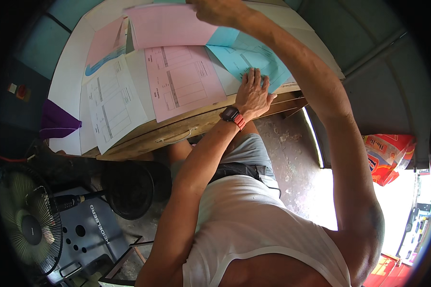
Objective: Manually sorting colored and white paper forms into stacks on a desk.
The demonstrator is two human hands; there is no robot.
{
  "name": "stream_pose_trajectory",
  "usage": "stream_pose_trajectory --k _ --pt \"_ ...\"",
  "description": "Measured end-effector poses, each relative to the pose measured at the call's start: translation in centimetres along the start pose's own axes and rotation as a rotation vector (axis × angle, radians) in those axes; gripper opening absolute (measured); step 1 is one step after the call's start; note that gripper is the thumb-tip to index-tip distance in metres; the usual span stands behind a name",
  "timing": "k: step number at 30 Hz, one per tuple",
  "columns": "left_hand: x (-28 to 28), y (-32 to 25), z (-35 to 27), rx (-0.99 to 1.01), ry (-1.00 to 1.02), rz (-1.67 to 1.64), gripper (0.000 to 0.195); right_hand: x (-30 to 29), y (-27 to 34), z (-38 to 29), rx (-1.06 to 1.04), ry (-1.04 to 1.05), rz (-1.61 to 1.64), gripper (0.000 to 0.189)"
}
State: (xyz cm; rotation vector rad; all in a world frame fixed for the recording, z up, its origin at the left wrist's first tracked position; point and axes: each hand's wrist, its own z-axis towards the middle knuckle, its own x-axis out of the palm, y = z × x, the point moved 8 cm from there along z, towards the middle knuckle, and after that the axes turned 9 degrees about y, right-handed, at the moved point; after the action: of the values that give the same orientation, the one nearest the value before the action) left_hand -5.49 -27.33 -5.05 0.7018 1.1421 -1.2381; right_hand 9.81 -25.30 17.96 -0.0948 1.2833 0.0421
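Note:
My left hand (254, 94), with a watch on its wrist, lies flat with spread fingers on a blue printed form (242, 61) near the table's front edge. Reaching to the far side, my right hand (215, 10) is at the top edge of the picture, by a pink sheet (168, 27) that is raised and folded over; its fingertips are cut off or blurred, so its grip cannot be told. Below that sheet lies a pink printed form (186, 84). A white printed form (113, 104) is left of it, its corner over the table edge.
The white-topped wooden table (66, 89) has a drawer handle (176, 138) in front. A purple cloth (59, 120) hangs at its left corner. At lower left stand a fan (32, 226) and a round black stool seat (129, 190). A red plastic bag (388, 154) is at right.

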Motion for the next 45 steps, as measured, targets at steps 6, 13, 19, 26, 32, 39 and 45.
stream_pose_trajectory --k 6,13,19,26,32,39,45 --pt "0.0 -0.5 -0.4 0.033 0.018 -0.015 0.066 -6.5 -3.0 6.0 0.123 -0.106 -0.111 0.032" --pt "-0.6 0.1 -0.6 0.104 0.005 -0.067 0.058 -16.2 -5.8 8.3 0.257 -0.191 -0.068 0.037" --pt "-3.0 0.3 -3.0 0.282 -0.012 0.073 0.037 -16.3 -11.5 3.4 0.357 -0.181 0.102 0.039" --pt "-3.5 1.0 -3.8 0.213 -0.043 0.024 0.026 -14.1 -16.4 -2.1 0.331 -0.155 -0.107 0.032" --pt "-3.1 0.8 -4.2 0.255 -0.065 0.159 0.025 -8.4 -15.4 -8.9 0.223 -0.101 -0.469 0.030" --pt "-4.2 0.4 -4.0 0.283 -0.131 0.017 0.013 7.4 -6.7 -25.2 -0.021 -0.136 -0.299 0.034" --pt "-5.9 1.8 -3.3 0.155 -0.300 -0.178 0.003 11.2 -8.2 -28.1 0.072 -0.047 -0.073 0.042"
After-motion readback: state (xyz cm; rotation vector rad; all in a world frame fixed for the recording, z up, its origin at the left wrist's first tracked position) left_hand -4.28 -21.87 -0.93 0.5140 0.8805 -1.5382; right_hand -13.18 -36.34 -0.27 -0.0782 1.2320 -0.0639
